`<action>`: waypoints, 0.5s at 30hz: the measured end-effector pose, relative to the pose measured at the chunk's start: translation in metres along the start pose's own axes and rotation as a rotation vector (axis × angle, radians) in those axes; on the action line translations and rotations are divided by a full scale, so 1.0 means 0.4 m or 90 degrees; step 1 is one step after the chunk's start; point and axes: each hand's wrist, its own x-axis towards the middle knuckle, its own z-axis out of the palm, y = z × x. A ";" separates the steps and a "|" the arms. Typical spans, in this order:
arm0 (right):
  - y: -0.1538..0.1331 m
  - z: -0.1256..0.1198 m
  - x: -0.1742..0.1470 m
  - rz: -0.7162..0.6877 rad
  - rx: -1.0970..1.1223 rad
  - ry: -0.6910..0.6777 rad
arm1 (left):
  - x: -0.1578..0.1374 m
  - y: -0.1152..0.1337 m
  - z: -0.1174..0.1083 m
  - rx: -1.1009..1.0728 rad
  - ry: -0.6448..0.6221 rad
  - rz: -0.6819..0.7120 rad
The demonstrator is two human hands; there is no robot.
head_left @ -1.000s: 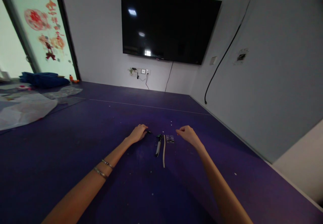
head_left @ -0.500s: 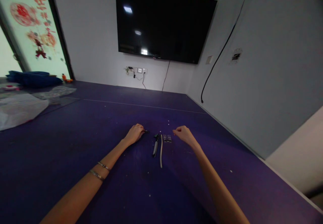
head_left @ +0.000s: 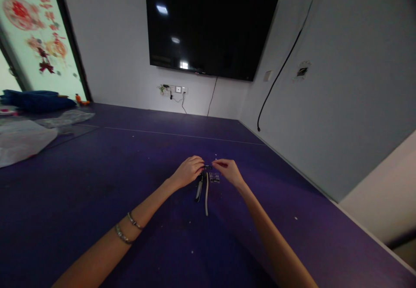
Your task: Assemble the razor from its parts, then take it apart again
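Observation:
My left hand (head_left: 191, 169) is closed on a small black object (head_left: 208, 167), which sticks out to the right past the fingertips; its kind is too small to tell. Just right of it, my right hand (head_left: 228, 169) has thumb and fingers pinched together near the object's end. Whether the right fingers hold anything is hidden. Below the hands lies a slim black-and-grey tool (head_left: 199, 190), its upper end partly covered by my left hand. Beside it a pale, slightly curved cord or tube (head_left: 206, 197) runs lengthwise. A small clear patterned piece (head_left: 214, 177) lies to the cord's right.
The purple surface (head_left: 156, 244) stretches to the wall, with small white specks on it. At the left are clear plastic sheeting (head_left: 27, 138) and a dark blue cloth bundle (head_left: 39, 101). A black cable (head_left: 279, 78) hangs along the right wall; a television (head_left: 211, 28) hangs ahead.
My left hand has moved right with the small black object, now above the tool and cord. My right hand has come slightly left, so the hands are close together. The view shifted slightly.

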 end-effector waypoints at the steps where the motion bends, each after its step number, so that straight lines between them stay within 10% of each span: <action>1: -0.002 0.000 -0.001 0.003 0.003 -0.017 | 0.001 0.010 0.000 0.001 -0.006 0.007; 15: -0.009 -0.032 -0.008 0.001 -0.033 -0.117 | -0.001 0.039 0.004 0.167 -0.024 0.085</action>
